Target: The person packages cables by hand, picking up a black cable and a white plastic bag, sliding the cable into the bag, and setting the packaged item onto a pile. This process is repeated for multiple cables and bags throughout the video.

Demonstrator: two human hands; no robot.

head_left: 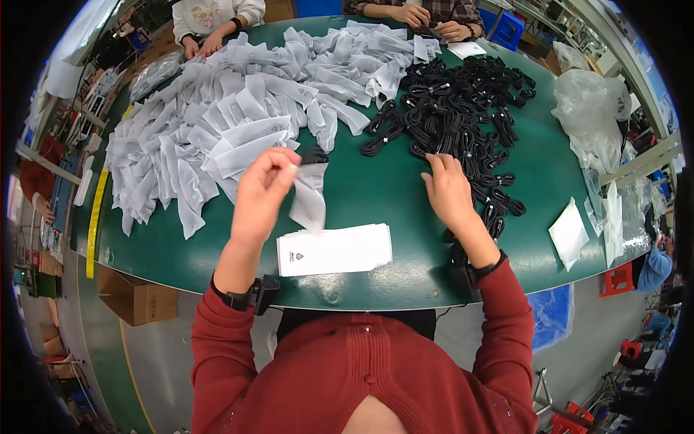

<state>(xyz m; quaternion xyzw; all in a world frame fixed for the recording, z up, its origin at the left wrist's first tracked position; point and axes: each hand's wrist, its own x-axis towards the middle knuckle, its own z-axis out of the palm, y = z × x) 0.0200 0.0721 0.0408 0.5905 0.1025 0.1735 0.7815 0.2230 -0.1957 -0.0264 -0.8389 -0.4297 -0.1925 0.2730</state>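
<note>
My left hand (262, 189) is closed, thumb against fingers, at the edge of a small translucent white bag (309, 197). Black cable (314, 155) shows at that bag's far end. Over at the right, my right hand (450, 189) has its thumb apart from its fingers, and its fingertips reach the near-left side of a heap of bundled black cables (463, 108). No cable is visible in its grasp. Between my forearms lies a stack of flat white bags (336, 250) with dark print.
Filled whitish bags (238, 108) pile across the green table (405, 217). Two people's hands (210, 45) (434, 25) work at the far edge. Clear plastic (593, 108) and a white packet (569, 235) lie at right. A cardboard box (137, 296) stands below the left edge.
</note>
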